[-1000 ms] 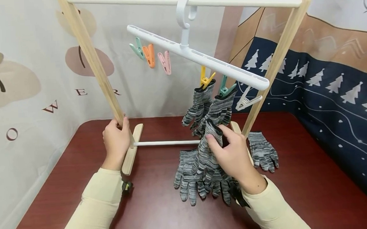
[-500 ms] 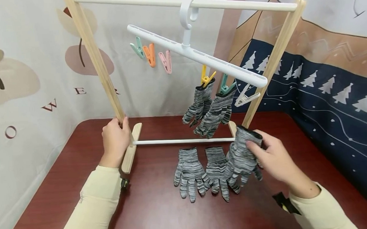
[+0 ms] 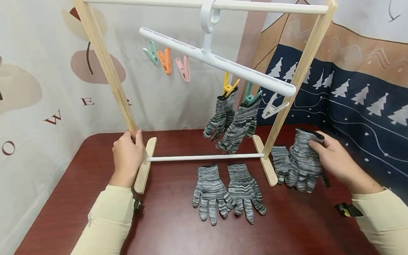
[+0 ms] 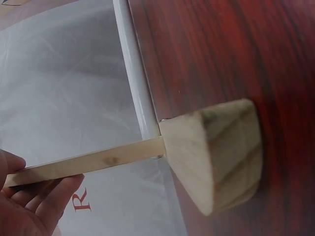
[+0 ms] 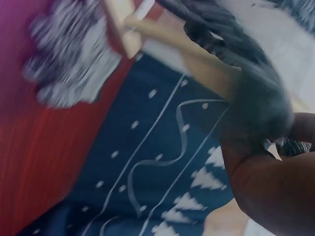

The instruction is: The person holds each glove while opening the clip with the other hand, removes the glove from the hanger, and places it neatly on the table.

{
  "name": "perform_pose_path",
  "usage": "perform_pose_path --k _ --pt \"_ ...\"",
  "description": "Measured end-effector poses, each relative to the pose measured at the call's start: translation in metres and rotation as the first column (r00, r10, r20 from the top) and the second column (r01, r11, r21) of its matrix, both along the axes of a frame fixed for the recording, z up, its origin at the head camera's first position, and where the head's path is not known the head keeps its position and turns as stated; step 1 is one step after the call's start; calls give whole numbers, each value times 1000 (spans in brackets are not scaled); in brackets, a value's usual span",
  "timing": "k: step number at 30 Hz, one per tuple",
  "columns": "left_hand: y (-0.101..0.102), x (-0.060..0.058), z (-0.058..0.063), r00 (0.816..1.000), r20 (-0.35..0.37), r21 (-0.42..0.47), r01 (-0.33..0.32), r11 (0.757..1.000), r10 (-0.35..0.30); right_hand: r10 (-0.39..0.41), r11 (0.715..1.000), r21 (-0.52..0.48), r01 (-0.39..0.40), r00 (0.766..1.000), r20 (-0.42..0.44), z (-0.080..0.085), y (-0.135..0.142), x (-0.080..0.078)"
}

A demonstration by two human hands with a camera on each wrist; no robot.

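My left hand (image 3: 128,154) grips the lower part of the rack's left wooden post (image 3: 112,80); the left wrist view shows thumb and fingers around it. My right hand (image 3: 336,156) pinches a grey-black striped knit glove (image 3: 304,157) by its dark-edged cuff, fingers hanging down, right of the rack. Behind it another striped glove (image 3: 279,156) lies on the table, partly hidden. Two more gloves, one left (image 3: 209,191) and one right (image 3: 244,190), lie flat in front of the rack. From the white hanger (image 3: 218,61), a yellow clip (image 3: 228,87) and a green clip (image 3: 251,96) each hold a glove.
The hanger hooks over the white top rail (image 3: 270,6). Orange (image 3: 165,62), pink (image 3: 183,69) and white (image 3: 274,108) clips hang from it, plus another green one. A white lower bar (image 3: 205,157) joins the wooden feet. Printed cloth stands behind the dark red table (image 3: 167,234).
My right hand has carried the held glove rightward, from in front of the hanging gloves to outside the right post. My left hand has stayed on the left post.
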State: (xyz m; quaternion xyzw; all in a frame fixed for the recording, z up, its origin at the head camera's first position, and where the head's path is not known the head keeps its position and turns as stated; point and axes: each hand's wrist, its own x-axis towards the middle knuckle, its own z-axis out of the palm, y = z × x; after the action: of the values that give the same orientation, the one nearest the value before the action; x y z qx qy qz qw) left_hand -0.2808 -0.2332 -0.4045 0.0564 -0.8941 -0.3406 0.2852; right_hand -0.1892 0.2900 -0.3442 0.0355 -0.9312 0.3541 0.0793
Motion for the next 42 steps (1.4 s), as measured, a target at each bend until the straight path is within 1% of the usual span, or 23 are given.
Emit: perform_pose_path --k 2,5,10,12,15,18,22,23,26,29,31,34,37,42 --pt "0 0 -1 1000 1 1 -1 1000 1 -21 998 52 21 1000 8 -2 11 -7" --pt "-1 -1 -2 1000 -2 1 -3 1000 3 -25 995 95 21 999 44 -6 25 -18" --pt "-1 -1 -1 1000 2 5 -1 1000 1 -2 994 105 -13 990 144 -10 43 -34" --pt "-1 -1 -1 1000 8 6 0 1000 -1 10 995 98 -29 982 190 -12 49 -40" --pt "-1 -1 0 1000 16 7 3 1000 -3 35 994 89 -60 963 266 -15 57 -47" --pt "-2 -1 0 1000 18 5 7 1000 -7 81 995 34 -99 933 351 -19 65 -54" --pt "-2 -1 0 1000 18 7 4 1000 -4 119 992 -23 -121 901 417 -28 76 -62" --pt "-2 -1 0 1000 19 9 1 1000 -1 122 992 -29 -122 893 434 -31 78 -63" --pt "-2 -1 -1 1000 22 9 -5 1000 5 108 992 3 -124 876 471 -41 85 -66" --pt "-2 -1 -1 1000 25 6 -6 1000 6 53 988 100 -114 879 473 -49 91 -67" --pt "-2 -2 -2 1000 25 8 -2 1000 1 11 980 170 -100 889 457 -54 94 -68" --pt "-1 -2 -3 1000 29 12 4 1000 -5 -57 963 260 -67 895 443 -62 99 -69" --pt "0 -2 -3 999 32 15 7 1000 -8 -101 951 305 -43 891 442 -69 101 -69" --pt "0 -2 -2 999 31 14 7 1000 -7 -134 943 331 -17 894 427 -75 100 -68"
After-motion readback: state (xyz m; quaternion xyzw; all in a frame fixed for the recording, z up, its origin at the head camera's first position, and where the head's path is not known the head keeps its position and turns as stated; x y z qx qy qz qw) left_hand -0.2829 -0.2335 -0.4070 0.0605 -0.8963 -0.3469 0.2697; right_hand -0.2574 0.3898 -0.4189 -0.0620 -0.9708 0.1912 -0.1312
